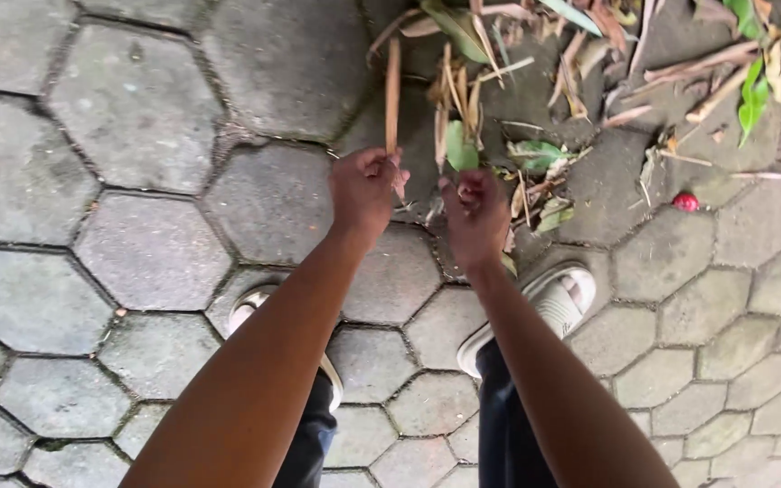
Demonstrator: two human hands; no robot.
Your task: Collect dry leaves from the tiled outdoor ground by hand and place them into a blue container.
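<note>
Between your two raised hands, above the hexagonal paving stones (pixel 151 248), you hold a thin dry wooden strip (pixel 392 95). Your left hand (pixel 365 188) is closed around its lower end, fingers curled tight on the wood. Your right hand (pixel 475 210) is curled just beside it; whether it grips a fragment or nothing cannot be determined, as the fingers hide the palm.

The strip's long axis runs nearly upright in the view, its free end pointing away from you toward the litter of dry stalks and green leaves (pixel 535 108). It appears light, stiff and brittle, likely to splinter or snap if bent. Hold it low, near the end, as the left hand does now, and expect rough, fibrous edges rather than a slippery surface.

Your white sandals (pixel 549 303) stand on the pavers below. A small red fruit (pixel 685 201) lies well apart to the right.
</note>
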